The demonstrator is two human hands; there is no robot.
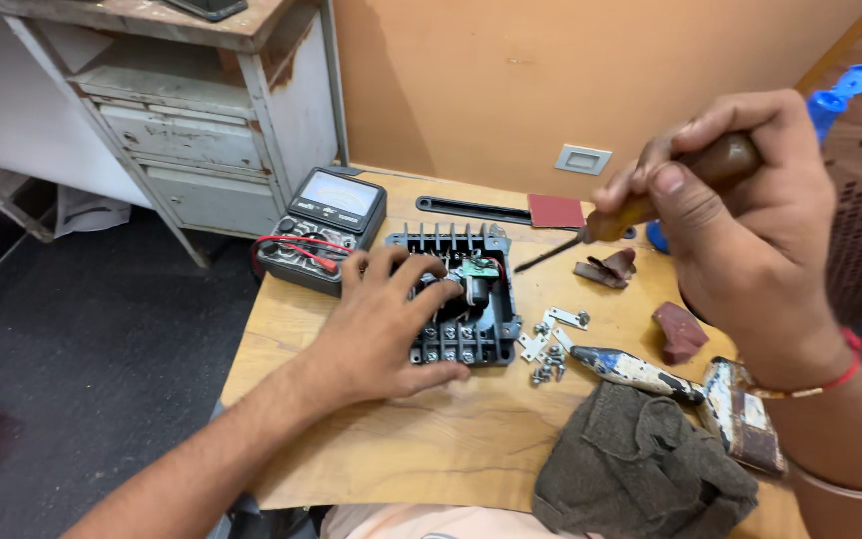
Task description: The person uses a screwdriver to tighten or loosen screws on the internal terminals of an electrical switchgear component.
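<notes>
Right hand (750,230) clamped around a wooden-handled screwdriver (650,195) held above the table, left hand (386,319) spread flat on the black terminal block (471,299) mid-table, with loose screws and plates (551,349) beside it, a meter (326,225) behind, a grey rag (636,464) in front, all on a wooden tabletop (431,439) against an orange wall (511,80).

Left hand (386,324): palm down, fingers spread and curled, fingertips pressed onto what lies beneath; forearm bare, entering from the lower left and angled up to the right. Right hand (740,215): raised above and to the right of the left, closed in a fist-like grip, thumb laid along the top and pointing left, knuckles toward the camera. Right wrist: bent, encircled by a thin red thread; forearm runs off at the lower right.
</notes>
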